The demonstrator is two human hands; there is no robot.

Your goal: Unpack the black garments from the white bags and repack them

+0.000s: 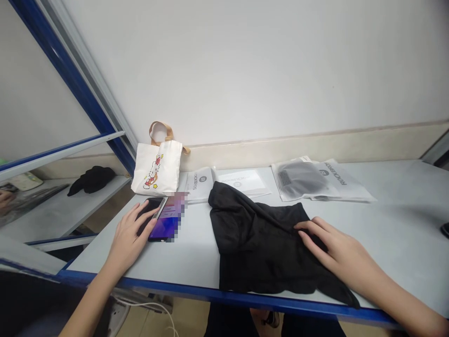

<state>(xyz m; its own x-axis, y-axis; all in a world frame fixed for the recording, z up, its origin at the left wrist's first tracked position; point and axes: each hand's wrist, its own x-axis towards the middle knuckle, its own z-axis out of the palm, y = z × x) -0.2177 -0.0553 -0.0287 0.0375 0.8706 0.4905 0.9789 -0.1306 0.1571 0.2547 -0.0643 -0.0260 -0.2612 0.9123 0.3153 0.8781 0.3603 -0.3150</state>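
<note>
My left hand [133, 227] lies with its fingers spread over a dark phone [151, 204] at the left of the table. Beside that phone is a second phone [163, 227] with a lit purple-blue screen, partly blurred out by pixel blocks. On the right, my right hand [326, 241] rests its outstretched fingers on a black cloth garment [256, 243]. The garment lies rumpled at the table's front edge, with one end bunched up at its upper left. Which kind of garment it is I cannot tell.
A white tote bag [157, 168] with a cartoon cat leans against the wall. Printed translucent bags [200, 182] lie along the back, and one bag [298, 180] holds something dark. Behind the partition frame [70, 70] at left is a black cloth item [93, 180]. The table has a blue front edge [175, 291].
</note>
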